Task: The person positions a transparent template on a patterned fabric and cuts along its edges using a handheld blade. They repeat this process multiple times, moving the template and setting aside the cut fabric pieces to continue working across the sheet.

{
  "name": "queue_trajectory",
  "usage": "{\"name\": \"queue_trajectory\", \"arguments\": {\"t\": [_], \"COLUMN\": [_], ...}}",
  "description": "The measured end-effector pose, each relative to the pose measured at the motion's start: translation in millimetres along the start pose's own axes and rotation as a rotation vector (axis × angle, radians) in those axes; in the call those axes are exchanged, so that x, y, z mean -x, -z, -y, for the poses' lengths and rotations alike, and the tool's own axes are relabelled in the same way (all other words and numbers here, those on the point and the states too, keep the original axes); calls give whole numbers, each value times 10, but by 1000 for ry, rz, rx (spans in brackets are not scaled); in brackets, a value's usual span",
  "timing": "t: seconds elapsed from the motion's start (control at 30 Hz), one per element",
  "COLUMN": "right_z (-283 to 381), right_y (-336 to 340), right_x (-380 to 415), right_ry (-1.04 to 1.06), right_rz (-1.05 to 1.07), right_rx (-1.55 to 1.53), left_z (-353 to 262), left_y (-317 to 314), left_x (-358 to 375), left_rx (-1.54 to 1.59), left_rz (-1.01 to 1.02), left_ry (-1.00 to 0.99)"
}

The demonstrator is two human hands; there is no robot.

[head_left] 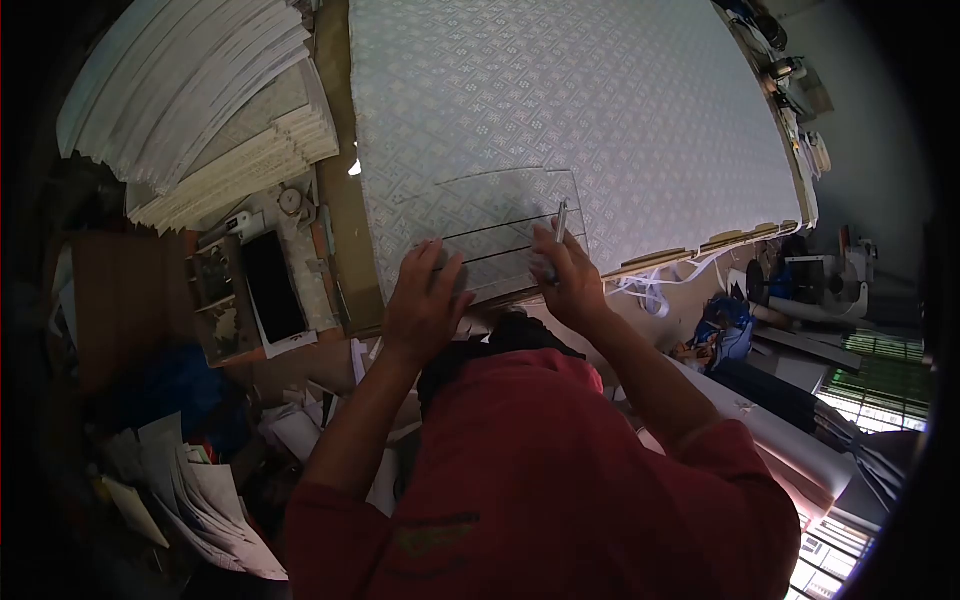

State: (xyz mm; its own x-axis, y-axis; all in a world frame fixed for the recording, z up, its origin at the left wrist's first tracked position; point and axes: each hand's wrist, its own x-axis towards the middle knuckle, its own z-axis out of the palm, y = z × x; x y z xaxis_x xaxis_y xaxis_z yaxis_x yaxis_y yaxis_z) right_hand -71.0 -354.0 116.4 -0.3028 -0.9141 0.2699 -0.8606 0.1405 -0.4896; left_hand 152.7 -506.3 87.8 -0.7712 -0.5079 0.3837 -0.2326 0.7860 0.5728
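A large sheet of white patterned material [560,110] covers the table in front of me. A clear plastic template [500,215] with dark lines lies on its near edge. My left hand [425,300] presses flat on the template's lower left part. My right hand [568,272] grips a silver pen [558,228], its tip held against the template's right side. My red shirt fills the lower middle of the view.
Stacks of white sheets [200,90] stand at the upper left. A black phone [273,287] lies on a cluttered box left of the table. Loose papers [200,490] litter the lower left. A fan [800,280] and clutter sit at the right.
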Motion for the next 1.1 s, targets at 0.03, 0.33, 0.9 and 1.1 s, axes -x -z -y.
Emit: {"name": "queue_trajectory", "arguments": {"t": [0.03, 0.33, 0.9, 1.1], "right_z": [-26, -1028, -2439, -2398], "right_y": [-29, 112, 975, 1007], "right_x": [-21, -100, 128, 135], "right_ry": [50, 89, -100, -109], "right_rz": [5, -126, -354, -364], "right_rx": [37, 76, 126, 59], "left_z": [-1, -67, -706, -629], "left_y": [-9, -66, -142, -132], "left_x": [15, 16, -471, -664], "left_rx": [12, -105, -250, -252], "left_rz": [-15, -76, -57, -16], "left_ry": [-23, 97, 805, 930]}}
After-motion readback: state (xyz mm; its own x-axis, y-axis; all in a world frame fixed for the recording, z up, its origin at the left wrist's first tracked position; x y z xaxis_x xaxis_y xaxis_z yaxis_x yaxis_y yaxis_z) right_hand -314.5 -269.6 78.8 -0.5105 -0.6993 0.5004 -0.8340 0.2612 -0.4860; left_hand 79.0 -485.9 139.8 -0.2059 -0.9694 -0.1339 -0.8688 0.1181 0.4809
